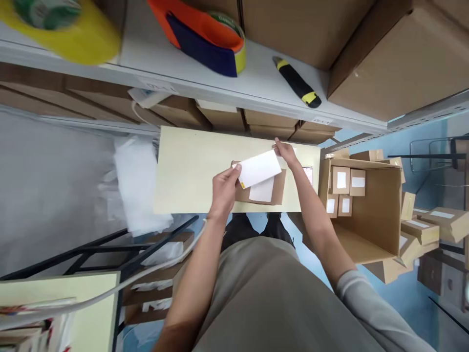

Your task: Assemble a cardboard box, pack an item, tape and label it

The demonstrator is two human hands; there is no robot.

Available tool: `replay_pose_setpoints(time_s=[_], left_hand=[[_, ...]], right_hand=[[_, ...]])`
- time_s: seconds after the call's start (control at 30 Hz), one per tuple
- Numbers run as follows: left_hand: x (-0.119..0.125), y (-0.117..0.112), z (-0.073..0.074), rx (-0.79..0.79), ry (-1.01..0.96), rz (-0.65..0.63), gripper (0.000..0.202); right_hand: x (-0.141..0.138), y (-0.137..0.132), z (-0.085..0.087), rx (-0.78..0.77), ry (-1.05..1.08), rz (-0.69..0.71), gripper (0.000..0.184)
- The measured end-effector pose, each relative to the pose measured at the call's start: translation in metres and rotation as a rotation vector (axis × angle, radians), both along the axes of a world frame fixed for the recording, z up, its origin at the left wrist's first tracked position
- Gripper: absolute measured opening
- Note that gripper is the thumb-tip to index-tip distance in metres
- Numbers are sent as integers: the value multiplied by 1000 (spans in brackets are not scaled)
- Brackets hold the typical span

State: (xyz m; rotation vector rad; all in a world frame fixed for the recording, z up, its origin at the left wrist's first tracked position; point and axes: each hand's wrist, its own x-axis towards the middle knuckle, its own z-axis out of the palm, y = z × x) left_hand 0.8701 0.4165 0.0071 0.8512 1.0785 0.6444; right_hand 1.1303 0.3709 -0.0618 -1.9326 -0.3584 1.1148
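Observation:
A white paper label (261, 167) with a small yellow mark at its lower left corner is tilted over a flat brown cardboard box (279, 191). My left hand (225, 188) pinches the label's left end, thumb on top. Closed at the label's upper right corner are the fingers of my right hand (286, 151); a pale sliver of paper shows beneath them. Another white label (262, 189) lies on the top face of the box, partly covered by the held one. The box rests on a pale yellow table (190, 171) near its front edge.
Above the table, a shelf (256, 73) bears an orange and blue tape dispenser (205, 39), a utility knife (297, 83) and yellow tape (73, 34). To the right, a large open carton (370, 210) holds several small labelled boxes. White plastic sheeting (137, 181) hangs at the left.

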Motion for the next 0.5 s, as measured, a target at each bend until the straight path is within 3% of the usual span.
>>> replay_pose_setpoints(time_s=[0.07,0.17,0.3,0.4,0.5], left_hand=[[-13,-14,10,-25,-18,-2,66],[-26,-28,17,-31,2,-41,68],[-38,-33,13,53,79,-140,62],[-40,-34,16,325,233,-185,47],[-39,-50,37,776,301,-198,36]], right_hand=[[-29,-32,36,140,135,-58,66],[-76,-92,82,234,252,-55,71],[-126,-158,114,299,194,-76,62],[-147,-180,122,297,86,-147,59],[-161,-187,130,314,-6,-214,57]])
